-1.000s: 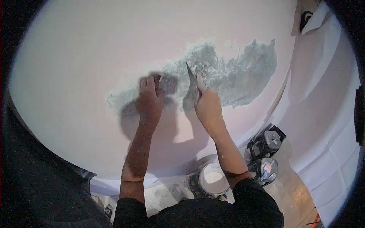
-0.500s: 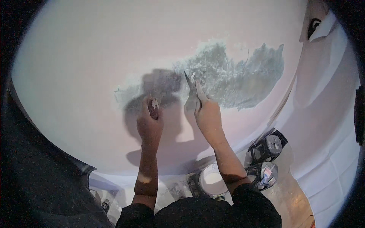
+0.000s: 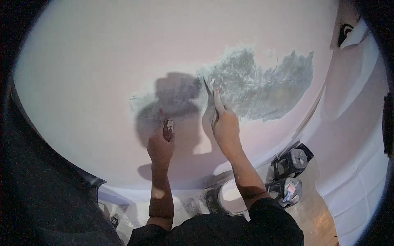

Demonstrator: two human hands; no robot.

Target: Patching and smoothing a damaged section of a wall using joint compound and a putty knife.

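Observation:
A pale wall (image 3: 102, 74) fills the view, with a rough grey patch of scraped or wet filler (image 3: 262, 86) across its upper right. My right hand (image 3: 225, 127) grips a putty knife (image 3: 208, 89), its blade edge pressed against the left end of the grey patch, index finger laid along the blade. My left hand (image 3: 161, 146) is lower and to the left, closed around a small scraper (image 3: 168, 129) with a dirty blade, held just off the wall. Shadows of my head and hands fall on the wall between them.
A white bucket of filler (image 3: 231, 197) stands on the floor below my right forearm. Two dark containers (image 3: 289, 168) sit to its right near the wall's corner. White sheeting (image 3: 353, 164) covers the right side. A dark surface (image 3: 37, 197) fills the lower left.
My left hand has dropped down and away from the grey patch, carrying its scraper. My right hand stays with the knife at the patch's left end.

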